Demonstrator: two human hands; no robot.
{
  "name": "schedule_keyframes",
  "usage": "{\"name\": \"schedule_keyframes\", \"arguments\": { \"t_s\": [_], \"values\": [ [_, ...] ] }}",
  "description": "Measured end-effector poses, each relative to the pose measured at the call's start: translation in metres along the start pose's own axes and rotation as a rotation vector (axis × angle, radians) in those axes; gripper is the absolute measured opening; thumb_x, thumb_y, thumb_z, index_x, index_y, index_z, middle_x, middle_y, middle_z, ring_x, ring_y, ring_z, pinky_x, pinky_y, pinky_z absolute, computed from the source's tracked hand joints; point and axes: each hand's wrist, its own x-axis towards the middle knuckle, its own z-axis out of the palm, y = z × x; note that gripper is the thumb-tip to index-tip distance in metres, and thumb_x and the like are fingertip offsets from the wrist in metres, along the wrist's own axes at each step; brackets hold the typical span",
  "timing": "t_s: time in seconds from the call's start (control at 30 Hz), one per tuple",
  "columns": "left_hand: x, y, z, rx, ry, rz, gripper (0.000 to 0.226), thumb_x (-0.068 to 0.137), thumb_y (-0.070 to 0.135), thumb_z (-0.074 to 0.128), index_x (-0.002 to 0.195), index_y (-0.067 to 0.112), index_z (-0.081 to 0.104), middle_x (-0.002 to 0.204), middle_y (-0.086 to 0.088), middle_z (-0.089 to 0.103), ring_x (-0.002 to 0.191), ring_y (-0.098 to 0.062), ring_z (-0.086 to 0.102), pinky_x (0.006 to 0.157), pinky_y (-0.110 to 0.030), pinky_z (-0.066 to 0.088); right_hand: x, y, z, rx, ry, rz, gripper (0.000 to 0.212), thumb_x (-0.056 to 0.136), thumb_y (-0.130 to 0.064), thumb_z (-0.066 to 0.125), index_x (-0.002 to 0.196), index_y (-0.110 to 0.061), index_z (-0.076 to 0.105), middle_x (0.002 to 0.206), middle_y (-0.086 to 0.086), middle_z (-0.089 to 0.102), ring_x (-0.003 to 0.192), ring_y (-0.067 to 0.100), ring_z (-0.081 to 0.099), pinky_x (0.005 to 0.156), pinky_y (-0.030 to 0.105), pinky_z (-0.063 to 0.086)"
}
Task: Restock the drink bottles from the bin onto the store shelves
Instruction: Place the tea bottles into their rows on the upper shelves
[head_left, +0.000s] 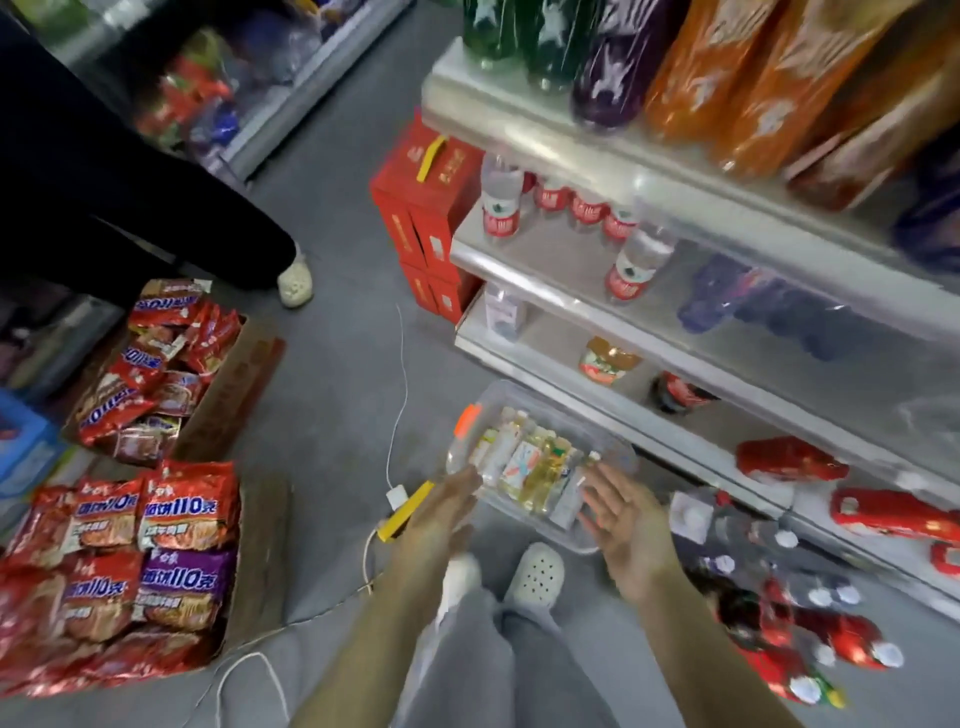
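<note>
Head camera: left hand (447, 512) and right hand (621, 514), fingers straight and empty, flank the clear bin (566, 410) on the floor beside the store shelves (545, 260); its small bottles (540, 462) blur, labels unreadable.

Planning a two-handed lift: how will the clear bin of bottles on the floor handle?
The clear bin looks thin-walled, so it may flex. Its bottles lie loose on their sides and would probably roll if it tilts.
</note>
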Motion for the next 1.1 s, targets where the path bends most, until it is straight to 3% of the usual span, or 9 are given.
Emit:
{"name": "schedule_keyframes", "arguments": {
  "t_s": [0.17,0.33,0.5,0.53,0.63,0.77,0.93,1.03,1.1],
  "values": [
    [0.117,-0.056,-0.003,0.078,0.035,-0.115,0.029,0.083,0.037,0.069,0.109,0.027,0.072,0.115,0.009,0.070,0.115,-0.014,0.060,0.091,-0.030,0.045,0.122,0.053,-0.007,-0.044,0.031,0.093,0.040,0.106,-0.025,0.027,0.139,-0.013,0.047,0.137,0.005,0.055,0.124,0.020,0.049,0.100,0.035,0.037],
    [0.251,-0.121,0.005,0.295,0.031,-0.116,0.022,0.098,0.030,0.055,0.117,0.020,0.063,0.122,0.001,0.062,0.113,-0.015,0.056,0.104,-0.037,0.043,0.232,0.111,-0.017,-0.114,0.065,0.144,0.034,0.103,-0.031,0.038,0.131,-0.019,0.052,0.113,-0.008,0.065,0.110,0.018,0.060,0.092,0.035,0.043],
    [0.364,-0.168,0.012,0.483,-0.061,-0.188,0.009,0.099,0.023,0.052,0.097,0.032,0.054,0.109,0.004,0.055,0.105,-0.015,0.049,0.092,-0.028,0.039,0.321,0.156,-0.032,-0.108,0.072,0.186,0.030,0.104,-0.032,0.036,0.125,-0.022,0.055,0.131,-0.001,0.062,0.121,0.022,0.056,0.101,0.040,0.041],
    [0.383,-0.176,0.013,0.516,-0.060,-0.213,0.009,0.097,0.024,0.055,0.103,0.030,0.057,0.117,0.002,0.056,0.110,-0.016,0.050,0.093,-0.027,0.037,0.335,0.162,-0.035,-0.099,0.070,0.189,0.031,0.104,-0.032,0.037,0.126,-0.022,0.055,0.134,0.000,0.061,0.122,0.023,0.056,0.102,0.040,0.041],
    [0.428,-0.204,0.010,0.565,-0.056,-0.265,0.054,0.094,0.031,0.060,0.144,0.020,0.041,0.148,-0.001,0.042,0.131,-0.018,0.043,0.098,-0.025,0.034,0.374,0.179,-0.044,-0.068,0.065,0.193,0.032,0.099,-0.034,0.042,0.124,-0.021,0.058,0.133,0.001,0.062,0.124,0.023,0.055,0.105,0.041,0.040],
    [0.475,-0.227,0.006,0.617,-0.034,-0.243,0.067,0.095,0.028,0.061,0.152,0.018,0.027,0.155,-0.001,0.030,0.136,-0.020,0.038,0.092,-0.023,0.030,0.415,0.194,-0.058,-0.029,0.076,0.181,0.039,0.098,-0.039,0.041,0.127,-0.019,0.059,0.128,-0.001,0.066,0.123,0.022,0.058,0.107,0.042,0.040],
    [0.518,-0.251,0.004,0.836,-0.066,-0.190,0.052,0.092,0.035,0.063,0.136,0.011,0.048,0.130,-0.005,0.050,0.115,-0.023,0.055,0.092,-0.027,0.043,0.444,0.204,-0.072,-0.015,0.082,0.200,0.044,0.101,-0.042,0.036,0.130,-0.016,0.057,0.123,-0.001,0.070,0.110,0.024,0.068,0.091,0.040,0.046],
    [0.531,-0.262,-0.001,1.026,-0.060,-0.158,0.061,0.087,0.048,0.065,0.133,0.012,0.049,0.132,-0.014,0.040,0.117,-0.032,0.050,0.104,-0.042,0.041,0.451,0.207,-0.077,-0.030,0.097,0.217,0.044,0.101,-0.042,0.036,0.129,-0.017,0.057,0.121,0.001,0.071,0.106,0.028,0.070,0.072,0.032,0.044],
    [0.533,-0.263,-0.006,1.102,-0.100,-0.132,0.065,0.085,0.048,0.068,0.135,0.013,0.047,0.135,-0.014,0.036,0.120,-0.034,0.047,0.107,-0.042,0.038,0.452,0.210,-0.081,-0.007,0.120,0.223,0.045,0.101,-0.042,0.036,0.129,-0.016,0.058,0.119,0.002,0.072,0.108,0.030,0.068,0.065,0.029,0.043]
  ]
}}
